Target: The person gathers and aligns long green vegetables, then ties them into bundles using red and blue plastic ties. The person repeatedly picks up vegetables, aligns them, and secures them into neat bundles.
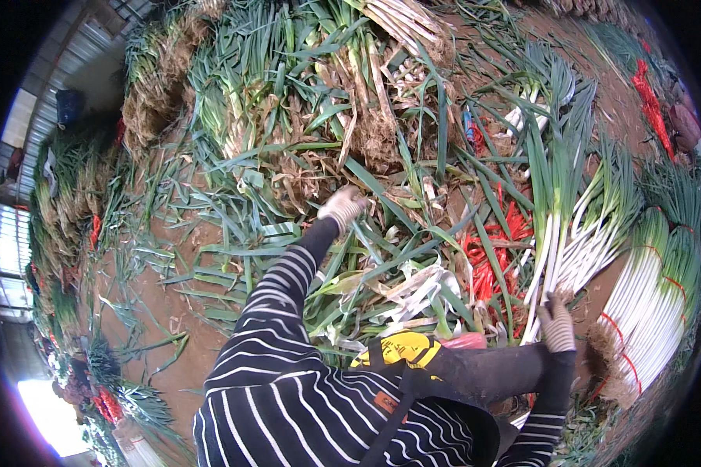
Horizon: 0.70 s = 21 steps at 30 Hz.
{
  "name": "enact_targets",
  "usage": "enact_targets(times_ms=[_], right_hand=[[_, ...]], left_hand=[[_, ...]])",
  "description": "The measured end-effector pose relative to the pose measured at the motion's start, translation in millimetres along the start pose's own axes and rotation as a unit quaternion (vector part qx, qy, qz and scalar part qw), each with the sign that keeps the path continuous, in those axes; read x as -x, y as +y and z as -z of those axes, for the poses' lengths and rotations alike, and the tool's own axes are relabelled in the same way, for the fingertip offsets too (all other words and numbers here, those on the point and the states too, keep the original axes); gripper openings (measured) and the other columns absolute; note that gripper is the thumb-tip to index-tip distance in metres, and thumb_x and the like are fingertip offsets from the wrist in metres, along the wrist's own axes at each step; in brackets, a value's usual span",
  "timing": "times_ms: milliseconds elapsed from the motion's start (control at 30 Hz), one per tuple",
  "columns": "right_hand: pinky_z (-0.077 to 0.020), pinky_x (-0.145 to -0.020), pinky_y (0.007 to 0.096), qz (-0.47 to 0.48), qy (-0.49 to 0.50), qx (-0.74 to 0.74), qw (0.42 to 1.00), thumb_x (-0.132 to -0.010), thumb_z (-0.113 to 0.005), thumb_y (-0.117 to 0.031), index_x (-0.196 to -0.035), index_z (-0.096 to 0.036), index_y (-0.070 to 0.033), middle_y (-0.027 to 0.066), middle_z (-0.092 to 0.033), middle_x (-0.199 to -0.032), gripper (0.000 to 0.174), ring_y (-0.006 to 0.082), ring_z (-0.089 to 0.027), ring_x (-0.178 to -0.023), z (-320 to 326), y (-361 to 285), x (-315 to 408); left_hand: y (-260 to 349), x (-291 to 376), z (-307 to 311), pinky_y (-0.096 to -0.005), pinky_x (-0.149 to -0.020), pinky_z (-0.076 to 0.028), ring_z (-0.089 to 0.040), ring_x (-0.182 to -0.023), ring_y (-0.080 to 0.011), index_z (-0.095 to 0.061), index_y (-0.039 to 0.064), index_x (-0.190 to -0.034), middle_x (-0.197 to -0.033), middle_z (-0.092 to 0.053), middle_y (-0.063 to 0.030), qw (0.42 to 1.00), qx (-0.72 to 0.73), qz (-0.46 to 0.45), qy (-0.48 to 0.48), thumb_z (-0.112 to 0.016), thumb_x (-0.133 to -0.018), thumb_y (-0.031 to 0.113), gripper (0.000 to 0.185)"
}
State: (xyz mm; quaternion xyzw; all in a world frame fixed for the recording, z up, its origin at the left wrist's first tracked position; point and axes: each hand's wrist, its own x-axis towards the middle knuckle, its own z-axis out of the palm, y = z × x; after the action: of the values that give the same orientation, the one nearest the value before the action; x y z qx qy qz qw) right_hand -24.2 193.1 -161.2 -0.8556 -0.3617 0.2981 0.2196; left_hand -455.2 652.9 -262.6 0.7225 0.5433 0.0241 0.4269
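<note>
My left hand [343, 207], in a pale knitted glove, reaches over the cut leaves in front of the untrimmed green onions [380, 125], whose roots are brown and dry. No onion can be made out in it. My right hand [556, 322], gloved too, is at the root end of long peeled green onions [552, 251] with white stalks; its fingertips touch them, but whether they grip is hidden. More peeled onions [596, 233] fan out beside these. Stripped leaves and pale skins [423, 286] lie before my knees.
Bundles of white-stalked onions tied with red bands [648, 309] lie at the right. Red plastic strips [490, 262] are tangled among the leaves. Stacks of unpeeled onions [158, 87] stand at the upper left, and more [64, 204] line the left side. Scraps litter the brown ground [146, 292].
</note>
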Motion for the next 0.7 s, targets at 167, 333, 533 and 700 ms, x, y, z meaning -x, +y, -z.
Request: enact_targets(times_ms=[167,333,533,700], right_hand=[[-0.0535,-0.091,0.0381,0.082,-0.019,-0.062,0.995,-0.091,-0.066,-0.006,-0.134,-0.057,0.000,0.0208,-0.069,-0.113,0.044,0.0303,-0.067,-0.101,-53,-96,36],[-0.0542,-0.086,0.0434,0.068,-0.043,0.049,0.996,-0.089,-0.069,-0.014,-0.135,-0.059,-0.007,0.0214,-0.068,-0.107,0.049,0.0370,-0.068,-0.093,-81,-124,70],[-0.0535,-0.082,0.0463,0.057,-0.030,0.084,0.994,-0.088,-0.070,-0.019,-0.132,-0.060,-0.007,0.0202,-0.070,-0.103,0.046,0.0391,-0.068,-0.093,-85,-132,69],[-0.0536,-0.085,0.0463,0.044,-0.077,0.169,0.982,-0.088,-0.069,-0.026,-0.130,-0.060,-0.006,0.0205,-0.070,-0.108,0.047,0.0374,-0.069,-0.097,-88,-140,63]], left_hand=[[0,-113,49,-0.0385,-0.099,-0.049,-0.065,-0.116,-0.0322,-0.057,-0.002,-0.136,-0.128,-0.067,-0.0221,0.970,0.104,0.060,0.213,-0.069,-0.093,0.031,0.055],[52,-183,51,-0.0395,-0.107,-0.043,-0.058,-0.126,-0.0370,-0.040,0.003,-0.152,-0.139,-0.058,-0.0245,0.971,0.075,-0.045,0.221,-0.070,-0.092,0.037,0.075],[80,-232,24,-0.0396,-0.110,-0.041,-0.052,-0.134,-0.0350,-0.028,0.004,-0.158,-0.149,-0.050,-0.0231,0.934,0.332,0.044,0.124,-0.071,-0.090,0.035,0.086],[92,-239,20,-0.0397,-0.108,-0.043,-0.052,-0.134,-0.0347,-0.032,0.001,-0.155,-0.150,-0.048,-0.0256,0.947,0.243,0.142,0.154,-0.076,-0.083,0.043,0.095]])
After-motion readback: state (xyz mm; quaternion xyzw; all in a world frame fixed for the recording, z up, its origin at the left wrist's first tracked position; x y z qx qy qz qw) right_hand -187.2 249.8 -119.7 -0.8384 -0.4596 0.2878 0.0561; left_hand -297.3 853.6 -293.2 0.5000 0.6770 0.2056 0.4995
